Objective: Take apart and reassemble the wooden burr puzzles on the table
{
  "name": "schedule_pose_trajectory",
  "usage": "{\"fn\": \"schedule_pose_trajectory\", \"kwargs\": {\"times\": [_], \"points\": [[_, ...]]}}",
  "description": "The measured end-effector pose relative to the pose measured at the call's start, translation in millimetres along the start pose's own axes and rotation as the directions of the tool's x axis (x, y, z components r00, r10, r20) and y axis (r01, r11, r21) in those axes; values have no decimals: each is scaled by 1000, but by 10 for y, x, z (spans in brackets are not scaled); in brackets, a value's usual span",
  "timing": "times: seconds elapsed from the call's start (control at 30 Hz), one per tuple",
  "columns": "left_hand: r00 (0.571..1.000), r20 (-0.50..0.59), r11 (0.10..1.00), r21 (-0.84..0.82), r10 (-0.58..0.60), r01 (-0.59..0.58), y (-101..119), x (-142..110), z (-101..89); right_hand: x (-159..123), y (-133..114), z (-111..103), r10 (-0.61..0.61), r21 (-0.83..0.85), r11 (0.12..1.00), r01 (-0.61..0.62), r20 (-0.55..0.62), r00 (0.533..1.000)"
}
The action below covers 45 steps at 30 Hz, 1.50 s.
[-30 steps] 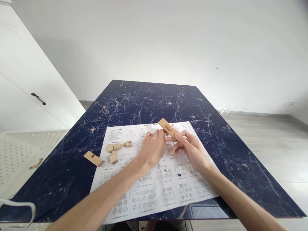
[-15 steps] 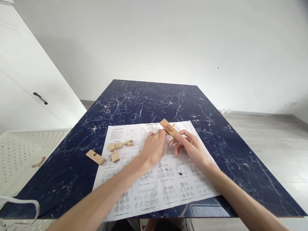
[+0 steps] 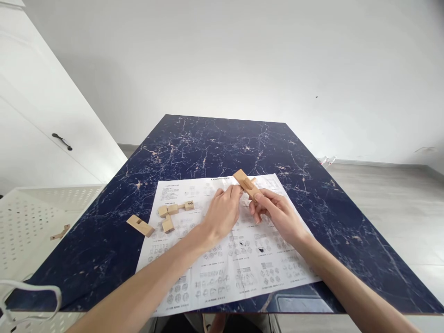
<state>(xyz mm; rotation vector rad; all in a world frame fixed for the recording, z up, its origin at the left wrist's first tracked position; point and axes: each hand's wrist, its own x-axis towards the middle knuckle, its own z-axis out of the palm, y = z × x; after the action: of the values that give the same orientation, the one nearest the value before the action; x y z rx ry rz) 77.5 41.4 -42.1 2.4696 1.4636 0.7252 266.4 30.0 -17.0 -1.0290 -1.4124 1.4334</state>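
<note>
Tabletop [image 3: 215, 143]; slat [image 3: 242, 177] in right hand [image 3: 280, 215]

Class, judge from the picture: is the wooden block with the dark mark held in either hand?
No, the marked block lies on the printed sheet, apart from the left hand and right hand.

The left hand [image 3: 224, 210] hides its fingertips, the wooden piece [image 3: 246, 181] its underside; print [image 3: 169, 192] on the paper [image 3: 231, 263] is unreadably small

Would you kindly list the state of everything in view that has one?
Left hand: fingers curled, tips hidden
Right hand: gripping held wooden piece
Held wooden piece: tilted, slot filled
Loose slotted piece: lying flat, slot unfilled
Printed sheet: unfolded
Numbered block: on sheet
Cabinet door: closed
</note>
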Motion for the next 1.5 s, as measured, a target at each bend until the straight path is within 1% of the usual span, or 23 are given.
{"fn": "schedule_pose_trajectory", "kwargs": {"times": [0.17, 0.33, 0.43, 0.5, 0.63, 0.7, 1.0, 1.37, 1.5], "points": [[998, -47, 998, -45, 47, -49, 18, 12, 31, 6, 21, -67, 12, 72, 997, -12, -8, 1000], [994, -62, 993, -75, 86, -91, 34, 2, 28, 12, 48, -109, -11, 9, 1000, 12, -127, 992], [995, -53, 993, -78, 89, -93, 42, -4, 15, 3, 72, -123, -44, -23, 999, 40, -164, 986], [995, -42, 993, -80, 88, -91, 46, -5, 7, -3, 87, -127, -53, -43, 998, 47, -147, 988], [997, -14, 994, -76, 77, -78, 47, -1, 5, 0, 109, -126, -52, -51, 998, 48, -69, 996], [997, 5, 994, -75, 76, -75, 44, 0, 10, 7, 118, -124, -62, -50, 997, 59, -54, 997], [997, 33, 994, -84, 74, -71, 28, -13, 13, -2, 105, -73, -79, -110, 991, 71, -70, 994], [997, 32, 987, -143, 75, -70, 23, -21, 4, -6, 95, -76, -52, -91, 995, 48, -38, 998], [997, 36, 986, -154, 71, -64, 10, -16, 10, -18, 78, -47, -57, -110, 993, 52, -42, 997]]}}
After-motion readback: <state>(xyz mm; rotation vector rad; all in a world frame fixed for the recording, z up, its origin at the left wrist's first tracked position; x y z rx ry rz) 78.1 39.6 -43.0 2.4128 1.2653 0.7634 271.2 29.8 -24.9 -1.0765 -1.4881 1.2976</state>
